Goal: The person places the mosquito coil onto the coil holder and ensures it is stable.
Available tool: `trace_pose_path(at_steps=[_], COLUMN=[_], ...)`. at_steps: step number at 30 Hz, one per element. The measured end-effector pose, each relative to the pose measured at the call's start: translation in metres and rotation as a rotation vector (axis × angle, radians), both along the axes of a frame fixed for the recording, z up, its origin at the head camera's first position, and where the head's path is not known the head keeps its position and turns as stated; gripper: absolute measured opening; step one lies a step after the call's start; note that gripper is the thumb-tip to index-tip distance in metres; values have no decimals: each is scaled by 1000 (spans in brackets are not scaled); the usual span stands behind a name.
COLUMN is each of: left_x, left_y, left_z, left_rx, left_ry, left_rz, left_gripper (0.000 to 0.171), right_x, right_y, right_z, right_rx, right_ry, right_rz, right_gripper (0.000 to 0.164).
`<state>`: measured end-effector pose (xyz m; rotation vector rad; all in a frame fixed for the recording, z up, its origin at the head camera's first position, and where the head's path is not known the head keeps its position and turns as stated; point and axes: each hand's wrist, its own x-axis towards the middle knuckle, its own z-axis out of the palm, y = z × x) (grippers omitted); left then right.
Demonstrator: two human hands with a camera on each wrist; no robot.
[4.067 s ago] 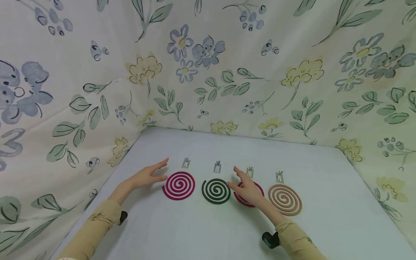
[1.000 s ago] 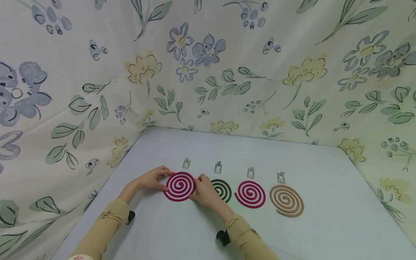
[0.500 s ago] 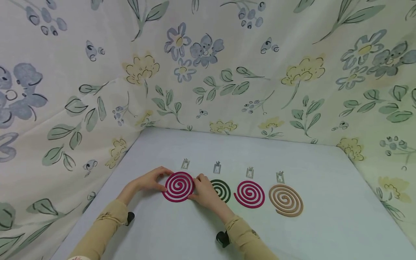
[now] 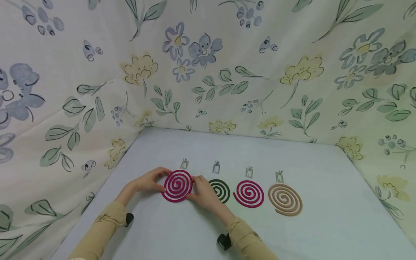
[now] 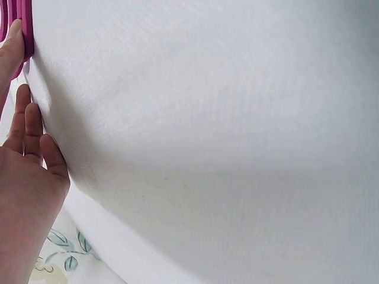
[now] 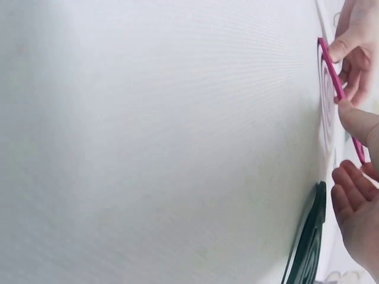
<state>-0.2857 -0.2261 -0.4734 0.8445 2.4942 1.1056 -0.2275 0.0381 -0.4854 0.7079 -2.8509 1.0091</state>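
A magenta mosquito coil (image 4: 176, 197) is pinched at its edge by both hands in the head view. My left hand (image 4: 148, 181) grips its left side, with thumb and fingers on the rim. At its right side, my right hand (image 4: 205, 192) holds the rim between thumb and fingers. In the right wrist view the magenta coil (image 6: 337, 83) stands tilted, raised off the white surface. A dark green mosquito coil (image 4: 223, 187) lies just right of that hand, which partly hides it. The left wrist view catches only the edge of the magenta coil (image 5: 28, 35) under the thumb.
A second magenta coil (image 4: 248, 194) and a tan coil (image 4: 286, 199) lie to the right on the white table (image 4: 331, 202). Several small metal coil stands (image 4: 216, 168) lie in a row behind the coils. Floral cloth (image 4: 224, 97) encloses the back and sides.
Both hands have come to the left magenta coil, the right one from over the second magenta coil. In the last half second the held coil has risen slightly off the table.
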Motion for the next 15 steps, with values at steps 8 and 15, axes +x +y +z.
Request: trace_pose_path(at_steps=[8,15], left_x=[-1,0], left_y=[-2,1], left_z=[-2,1], left_rx=[18,14], left_ry=[-21,-21], left_rz=[-24,-11], left_gripper=[63,64], right_x=[3,5], right_y=[0,0], right_z=[-6,-7], right_rx=[-105,-184], right_ry=[-59,-52], right_rz=[-10,-19], right_gripper=[64,63])
